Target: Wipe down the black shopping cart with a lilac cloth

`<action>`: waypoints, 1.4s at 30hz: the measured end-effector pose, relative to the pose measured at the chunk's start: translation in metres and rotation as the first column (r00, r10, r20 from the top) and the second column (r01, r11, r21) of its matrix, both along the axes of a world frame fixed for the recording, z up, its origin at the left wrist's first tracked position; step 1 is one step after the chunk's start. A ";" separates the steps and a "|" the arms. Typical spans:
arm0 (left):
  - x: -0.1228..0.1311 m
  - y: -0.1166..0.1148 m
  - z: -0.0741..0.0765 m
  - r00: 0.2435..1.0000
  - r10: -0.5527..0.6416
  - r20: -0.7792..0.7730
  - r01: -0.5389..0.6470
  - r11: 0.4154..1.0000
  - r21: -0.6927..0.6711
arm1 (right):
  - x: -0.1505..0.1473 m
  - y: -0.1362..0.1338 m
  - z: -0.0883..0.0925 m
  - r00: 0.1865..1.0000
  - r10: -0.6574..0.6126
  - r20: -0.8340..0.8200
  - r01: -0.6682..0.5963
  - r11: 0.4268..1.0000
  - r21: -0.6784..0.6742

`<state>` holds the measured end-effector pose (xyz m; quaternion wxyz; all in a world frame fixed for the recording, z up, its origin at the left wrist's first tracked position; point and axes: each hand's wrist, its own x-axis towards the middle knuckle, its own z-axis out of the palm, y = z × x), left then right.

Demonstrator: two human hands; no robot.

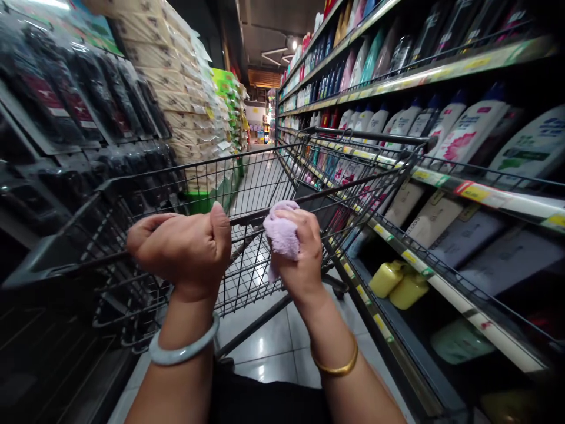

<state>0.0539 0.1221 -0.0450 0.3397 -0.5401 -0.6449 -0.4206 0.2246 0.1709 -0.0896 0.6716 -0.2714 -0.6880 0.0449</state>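
Observation:
A metal wire shopping cart (260,271) stands before me, set at an angle across the aisle. My left hand (180,247) is closed at the cart's near top rail, its thumb pointing up. The rail passes in line with that fist, and a pale bangle circles the wrist. Just right of it, my right hand (304,253) is closed around a bunched lilac cloth (282,232), which shows at the thumb side and hangs a little below. This hand is over the same rail, and whether it touches the metal is hidden. A gold bangle is on that wrist.
Shelves (485,194) of shampoo bottles (472,126) line the right, close to the cart. Two yellow bottles (395,282) sit on a lower shelf. On the left hang black packaged goods (66,100), beside stacked beige packs (163,76). Tiled floor (265,353) runs down the aisle.

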 end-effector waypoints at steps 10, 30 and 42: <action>-0.009 0.005 0.001 0.996 -0.029 0.084 0.029 1.000 -0.002 | -0.014 -0.018 -0.015 0.963 -0.066 0.260 0.059 0.998 0.034; 0.038 0.017 0.010 0.969 -0.130 0.211 0.156 0.982 -0.109 | -0.003 -0.018 -0.026 0.840 0.002 0.542 0.056 0.994 -0.091; 0.035 0.034 -0.001 0.987 -0.057 0.152 0.054 0.998 0.024 | 0.018 0.000 -0.026 0.832 0.081 0.549 0.052 0.974 -0.222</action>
